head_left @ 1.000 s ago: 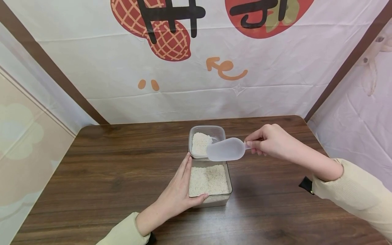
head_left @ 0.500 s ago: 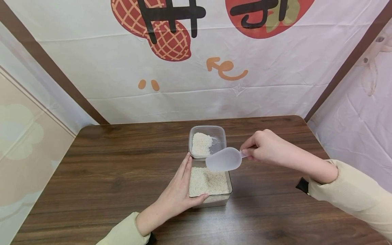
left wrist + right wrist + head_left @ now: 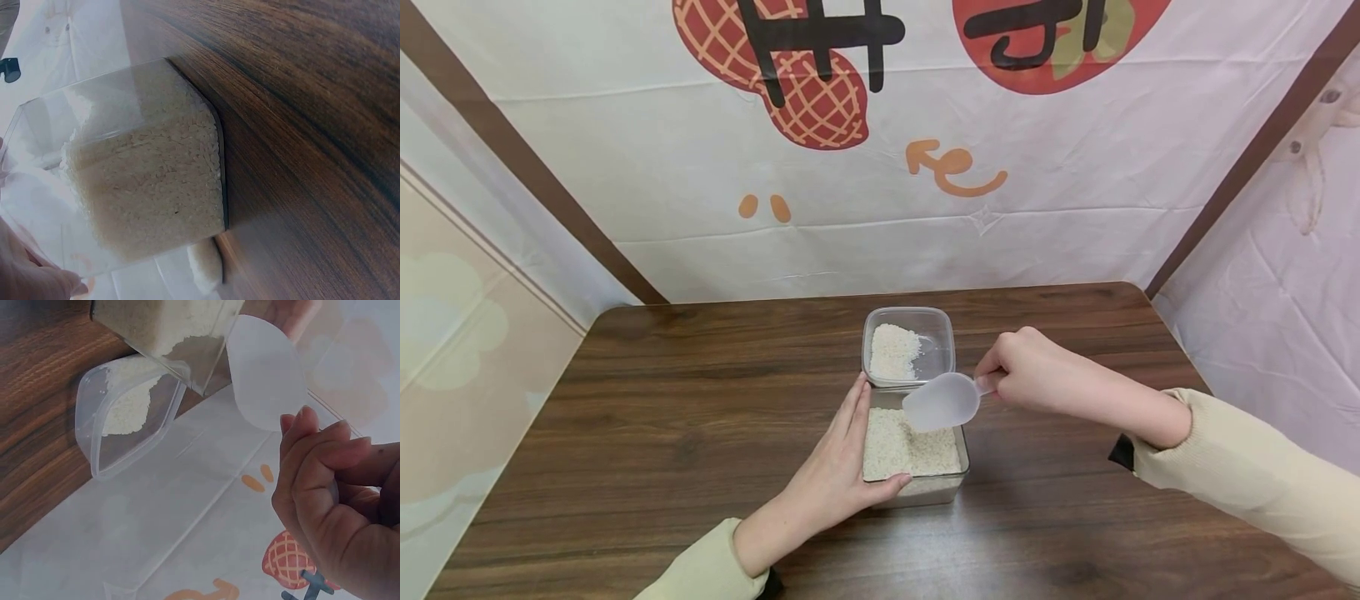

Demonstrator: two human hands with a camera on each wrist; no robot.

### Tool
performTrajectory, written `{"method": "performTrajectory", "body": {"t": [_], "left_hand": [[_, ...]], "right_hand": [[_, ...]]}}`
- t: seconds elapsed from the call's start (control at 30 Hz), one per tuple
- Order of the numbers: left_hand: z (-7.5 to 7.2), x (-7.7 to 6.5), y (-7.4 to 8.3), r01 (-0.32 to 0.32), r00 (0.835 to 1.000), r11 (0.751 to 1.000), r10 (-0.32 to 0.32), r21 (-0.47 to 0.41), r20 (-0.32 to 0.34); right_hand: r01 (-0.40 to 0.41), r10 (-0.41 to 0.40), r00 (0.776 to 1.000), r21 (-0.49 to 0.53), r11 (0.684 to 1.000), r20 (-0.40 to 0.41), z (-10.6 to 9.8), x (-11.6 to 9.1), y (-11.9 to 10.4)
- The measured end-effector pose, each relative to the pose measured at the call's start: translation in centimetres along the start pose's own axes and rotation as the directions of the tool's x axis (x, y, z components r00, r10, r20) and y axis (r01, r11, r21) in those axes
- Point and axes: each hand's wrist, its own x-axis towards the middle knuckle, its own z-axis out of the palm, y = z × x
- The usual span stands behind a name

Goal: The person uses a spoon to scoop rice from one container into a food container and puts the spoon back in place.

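- The scoop (image 3: 942,403) is just below and right of the middle of the head frame, over the far part of the bin (image 3: 917,492). Its bowl points left and its handle right, so the arm seems kept out of the bin's opening. Whether it carries anything I cannot tell.
- The right hand (image 3: 1026,371) has its fingers closed around the handle, gripping at the end away from the bowl, likely to keep knuckles off the rice (image 3: 887,450).
- The bin stands upright below the frame's centre. Its rice is well below the rim on the visible walls, which probably helps contain spills.
- The left hand (image 3: 835,467) is spread, fingers fairly straight along the bin's left wall and thumb lying at the near rim. It touches rather than encircles the bin, presumably as a steady brace.
- The tub (image 3: 936,354) sits directly above the bin in the frame; close placement likely shortens the scoop's path between them. Whether their walls touch I cannot tell.
- A white pile (image 3: 892,352) fills the tub's left side, its right side showing bare plastic.
- Both containers rest on the dark wooden surface (image 3: 700,433), with a printed cloth (image 3: 865,262) hanging across the frame's top.
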Motion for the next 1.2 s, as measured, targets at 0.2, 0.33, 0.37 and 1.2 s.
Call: {"method": "performTrajectory", "body": {"t": [0.2, 0.33, 0.37, 1.2], "left_hand": [[0.0, 0.0, 0.0, -0.004, 1.000, 1.000, 0.004, -0.003, -0.003], [0.0, 0.0, -0.1, -0.011, 1.000, 1.000, 0.011, -0.003, -0.007], [0.0, 0.0, -0.1, -0.012, 1.000, 1.000, 0.012, -0.003, -0.008], [-0.1, -0.1, -0.1, -0.010, 1.000, 1.000, 0.010, -0.009, -0.010]], "right_hand": [[0.024, -0.024, 1.000, -0.040, 0.999, -0.007, 0.9, 0.5, 0.0], [0.060, -0.061, 0.998, -0.064, 0.996, -0.027, 1.4, 0.7, -0.1], [0.073, -0.076, 0.997, -0.072, 0.995, -0.033, 1.5, 0.8, -0.1], [0.110, -0.119, 0.992, -0.179, 0.978, -0.043, 3.8, 2.3, -1.4]]}}
